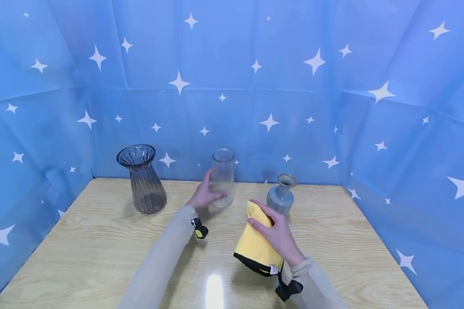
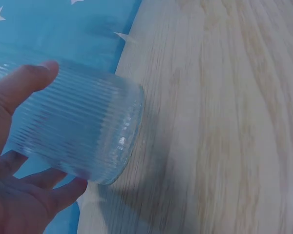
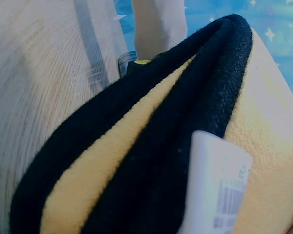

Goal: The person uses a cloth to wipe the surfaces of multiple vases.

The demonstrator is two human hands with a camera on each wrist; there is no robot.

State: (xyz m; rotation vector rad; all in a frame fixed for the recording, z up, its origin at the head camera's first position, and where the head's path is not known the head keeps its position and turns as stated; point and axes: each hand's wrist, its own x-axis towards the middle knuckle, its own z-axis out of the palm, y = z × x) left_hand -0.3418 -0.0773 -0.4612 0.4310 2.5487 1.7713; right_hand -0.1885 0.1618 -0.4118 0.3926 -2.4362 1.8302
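Observation:
A clear ribbed glass vase [image 1: 223, 178] stands upright on the table at the back middle. My left hand [image 1: 206, 194] holds it from the left side, the thumb lying across its front. In the left wrist view the ribbed wall of the vase [image 2: 83, 117] lies between thumb and fingers. My right hand [image 1: 276, 231] grips a folded yellow cloth [image 1: 257, 244] with black edging, held above the table. Its black edging and a white label [image 3: 217, 180] fill much of the right wrist view, where the right hand is almost wholly hidden.
A grey fluted glass vase [image 1: 145, 184] with a flared rim stands at the left. Behind the right hand is a small blue-grey vase [image 1: 280, 197], partly covered by it. A blue star-patterned curtain [image 1: 232, 51] borders the wooden table [image 1: 93, 253].

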